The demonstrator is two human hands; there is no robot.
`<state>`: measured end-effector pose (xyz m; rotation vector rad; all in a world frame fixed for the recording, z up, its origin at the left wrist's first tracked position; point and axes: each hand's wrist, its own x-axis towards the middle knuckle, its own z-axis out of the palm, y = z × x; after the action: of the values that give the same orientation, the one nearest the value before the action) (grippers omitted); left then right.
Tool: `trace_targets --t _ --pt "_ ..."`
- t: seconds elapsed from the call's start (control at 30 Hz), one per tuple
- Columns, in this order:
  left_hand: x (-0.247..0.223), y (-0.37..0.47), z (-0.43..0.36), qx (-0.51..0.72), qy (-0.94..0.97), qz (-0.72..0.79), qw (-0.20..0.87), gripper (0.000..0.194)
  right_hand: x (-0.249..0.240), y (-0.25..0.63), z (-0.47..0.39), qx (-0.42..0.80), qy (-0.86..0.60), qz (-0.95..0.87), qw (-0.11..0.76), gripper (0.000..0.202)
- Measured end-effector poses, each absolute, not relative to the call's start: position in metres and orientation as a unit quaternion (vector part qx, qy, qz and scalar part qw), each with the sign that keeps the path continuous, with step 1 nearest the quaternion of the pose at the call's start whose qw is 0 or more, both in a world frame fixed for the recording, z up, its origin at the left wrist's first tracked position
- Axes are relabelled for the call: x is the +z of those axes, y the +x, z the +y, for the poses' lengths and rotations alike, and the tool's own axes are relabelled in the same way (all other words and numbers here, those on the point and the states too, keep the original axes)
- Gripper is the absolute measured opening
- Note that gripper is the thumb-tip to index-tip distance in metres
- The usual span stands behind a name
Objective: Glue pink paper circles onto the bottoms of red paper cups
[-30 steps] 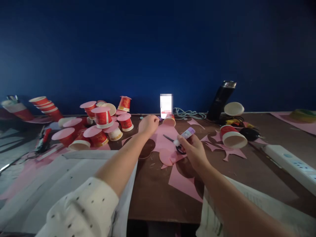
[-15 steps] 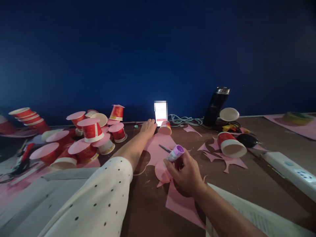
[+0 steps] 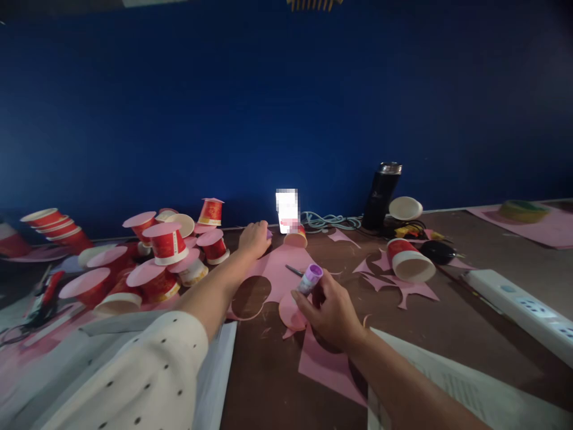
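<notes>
In my right hand point(image 3: 333, 310) is a glue stick point(image 3: 308, 279) with a purple end, held tilted with that end up. Below it, a round pink paper disc point(image 3: 292, 313) lies on the table. At the back, my left hand point(image 3: 253, 240) is closed around a small purple cap point(image 3: 269, 233), mostly hidden by the fingers. A large cut pink sheet point(image 3: 280, 263) spreads between my hands, and the dark tip of a thin tool point(image 3: 294, 270) rests on it. Beyond stands a lit phone point(image 3: 287, 212) against a paper cup point(image 3: 295, 240).
Red paper cups topped with pink discs point(image 3: 165, 230) crowd the left. On the right are pink scraps point(image 3: 405, 289), a tipped cup point(image 3: 412, 269), a black flask point(image 3: 380, 197) and a white power strip point(image 3: 523, 310). White cable point(image 3: 331, 222) lies along the blue wall.
My left hand has drawn back left from beside the phone, and a purple cap now shows in its fingers. The right hand still holds the glue stick over the disc. The view has shifted slightly.
</notes>
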<state>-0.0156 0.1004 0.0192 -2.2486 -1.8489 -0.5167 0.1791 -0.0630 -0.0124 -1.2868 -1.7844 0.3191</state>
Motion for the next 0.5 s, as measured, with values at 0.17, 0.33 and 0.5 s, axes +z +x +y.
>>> trace_targets --t 0.17,0.33,0.5 --pt "0.032 -0.008 0.045 -0.495 -0.568 -0.587 -0.295 0.032 -0.014 0.178 -0.061 0.189 -0.510 -0.685 0.485 0.025" --pt "0.016 0.013 -0.019 -0.610 -0.305 -0.382 -0.623 0.021 -0.017 0.176 -0.055 0.328 -0.447 -0.590 0.588 0.028" --pt "0.000 0.011 -0.035 -0.606 -0.307 -0.332 -0.654 0.026 -0.008 0.178 -0.053 0.426 -0.381 -0.501 0.650 0.028"
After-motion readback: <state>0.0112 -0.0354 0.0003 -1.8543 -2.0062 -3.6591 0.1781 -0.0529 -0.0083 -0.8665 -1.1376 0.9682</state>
